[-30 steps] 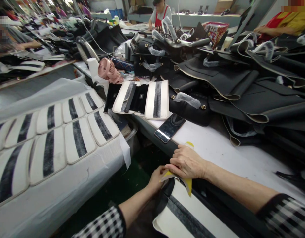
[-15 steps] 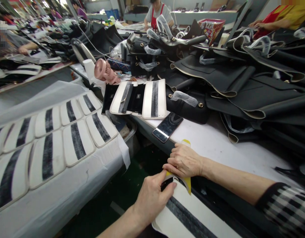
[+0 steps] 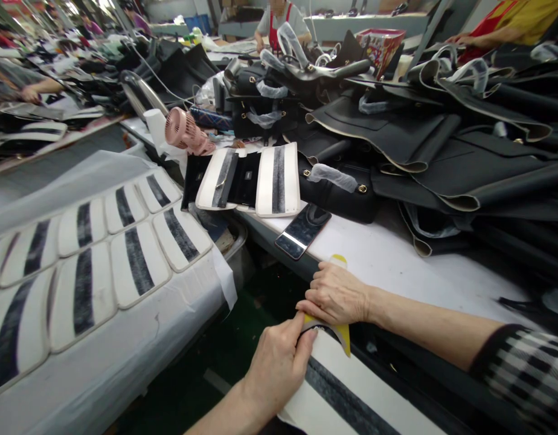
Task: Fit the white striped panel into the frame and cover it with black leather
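My right hand is closed around a yellow tool whose rounded top sticks out above the fist. Below the fist its yellow crescent-shaped end lies over the top edge of a white panel with a dark stripe. My left hand pinches that same edge between thumb and fingers, its fingertips touching my right hand. Something dark shows between the crescent and the panel. The panel's lower part runs out of view at the bottom.
Similar striped panels lie in rows on the covered table at left. A phone, black bags, a pink fan and black leather pieces lie on the white table. A gap separates the tables. Other people work behind.
My left thumb has drawn back slightly toward its fingers, and the small pale loop beside it is no longer seen. My right hand keeps its grip. The view has shifted slightly.
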Tool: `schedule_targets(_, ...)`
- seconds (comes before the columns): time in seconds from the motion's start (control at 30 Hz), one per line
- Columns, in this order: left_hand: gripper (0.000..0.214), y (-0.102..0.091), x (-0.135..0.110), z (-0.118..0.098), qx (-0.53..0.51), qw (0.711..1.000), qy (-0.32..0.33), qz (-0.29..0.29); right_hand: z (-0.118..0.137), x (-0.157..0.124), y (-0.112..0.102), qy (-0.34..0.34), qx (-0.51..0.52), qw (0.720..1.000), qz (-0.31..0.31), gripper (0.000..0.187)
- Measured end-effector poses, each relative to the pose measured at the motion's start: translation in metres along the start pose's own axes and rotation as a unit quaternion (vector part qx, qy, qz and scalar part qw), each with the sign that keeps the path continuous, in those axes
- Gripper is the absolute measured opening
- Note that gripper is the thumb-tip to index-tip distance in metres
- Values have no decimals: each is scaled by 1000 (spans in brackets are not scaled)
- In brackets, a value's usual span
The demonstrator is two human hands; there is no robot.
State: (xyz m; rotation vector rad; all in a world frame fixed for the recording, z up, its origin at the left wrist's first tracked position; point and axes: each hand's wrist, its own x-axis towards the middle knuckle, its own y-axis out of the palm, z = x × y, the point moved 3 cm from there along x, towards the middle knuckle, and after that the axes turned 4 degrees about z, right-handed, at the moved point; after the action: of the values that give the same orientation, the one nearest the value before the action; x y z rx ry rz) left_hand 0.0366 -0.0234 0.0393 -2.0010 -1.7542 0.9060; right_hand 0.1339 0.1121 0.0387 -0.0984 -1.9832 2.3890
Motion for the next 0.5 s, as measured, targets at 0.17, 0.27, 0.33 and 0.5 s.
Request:
schedule_targets(0.17,24,1,1,0,24,999,2,22,2,-4,4,27,-1,1000,1,58)
schedule_targets(0.27,26,3,2,0,52,998,5,33,4,-7,8,49,13,999,11,60)
schedule_targets(0.33,28,3,2,-1,79,996,8,43,7,-10,9,65,27,997,20,60)
schedule_targets(0.5,25,2,0,-3,66,997,24,38,26,-20,8,125,36,991,32,60)
